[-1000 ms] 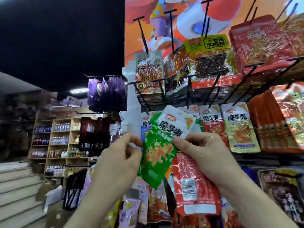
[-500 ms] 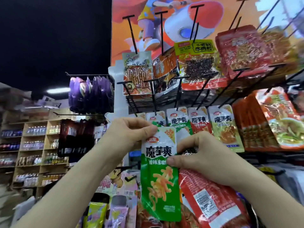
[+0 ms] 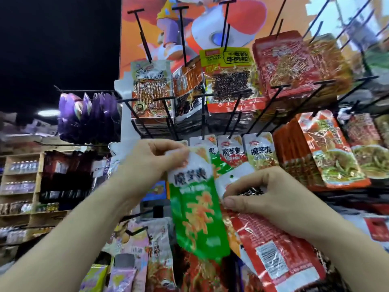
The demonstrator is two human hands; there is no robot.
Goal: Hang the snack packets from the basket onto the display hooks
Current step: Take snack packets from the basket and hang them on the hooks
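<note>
Since the frame half a second earlier, the green packet [image 3: 195,218] has risen, so that its white header now lies level with the row of hung packets [image 3: 231,150], and your left hand [image 3: 151,165] has climbed with it toward the black hooks [image 3: 165,98]. Your left hand pinches the header's upper left corner between thumb and fingertips, and the packet hangs down tilted. Your right hand [image 3: 271,199] is curled round a red packet [image 3: 280,256] and a white-topped packet [image 3: 237,175] held in reserve, its thumb lying close beside the green packet's edge; whether it touches cannot be told. The basket is not in view. To seat the packet well, find the punched hole in the header first, since your fingers and the motion blur hide it here. Turn the header square to the hook's T-shaped tip, thread the hole over that tip, and slide the packet back along the rod before letting go. Keep the reserve packets low, clear of those already hung. Choose the hook that carries the same product. Legible writing: the green packet and the hung row all bear 魔芋爽 in bold black characters, blurred on the one held. A yellow-headed packet [image 3: 229,57] above shows 牛肉粒. The red packet's white label carries fine print too small to read.
</note>
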